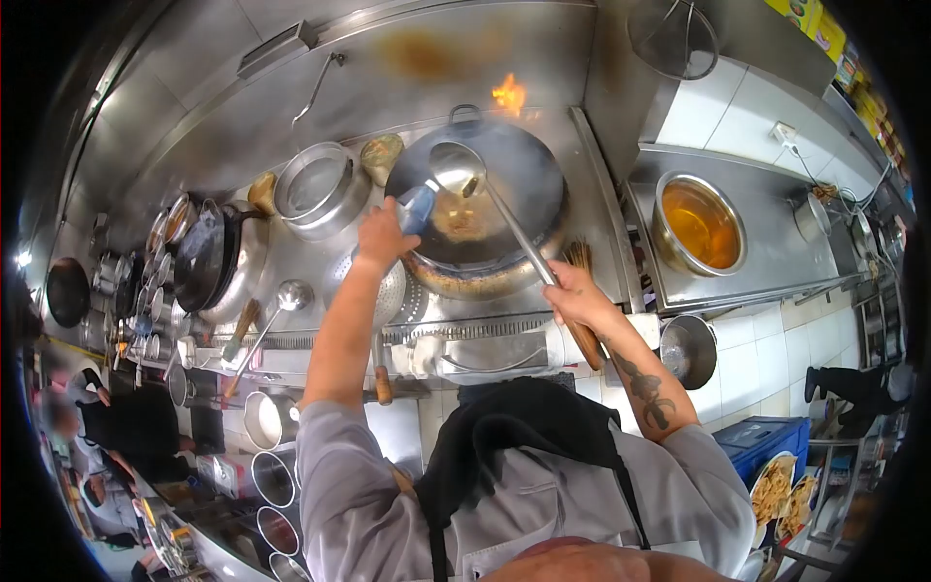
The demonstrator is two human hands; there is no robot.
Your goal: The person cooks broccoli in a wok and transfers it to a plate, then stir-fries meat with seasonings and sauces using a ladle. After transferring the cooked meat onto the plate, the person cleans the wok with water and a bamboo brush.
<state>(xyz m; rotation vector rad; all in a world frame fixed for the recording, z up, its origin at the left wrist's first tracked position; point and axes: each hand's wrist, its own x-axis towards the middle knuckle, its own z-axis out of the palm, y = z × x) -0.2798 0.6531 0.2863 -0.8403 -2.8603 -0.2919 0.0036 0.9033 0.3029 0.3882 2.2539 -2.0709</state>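
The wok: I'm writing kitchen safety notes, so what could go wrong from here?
The flame at the far side of the wok could flare if food splashes over. The bare left hand, holding a blue item by the wok's left side, might be burned by spatter or steam. The ladle, in the right hand's grip, could spill if it tips.

The wok (538, 179) sits on the stove (598, 194), food (465, 221) lying in it. Over the wok are the ladle (521, 234), in the right hand (579, 296), and, toward its left edge, the container (419, 206) in the left hand (383, 235). A pot (330, 229) stands left of the wok; a strainer (391, 291) lies front-left, partly below the left forearm (341, 325). To the right, a basin (693, 187) rests on a separate surface (776, 260). Pans (202, 260) stand farther left.
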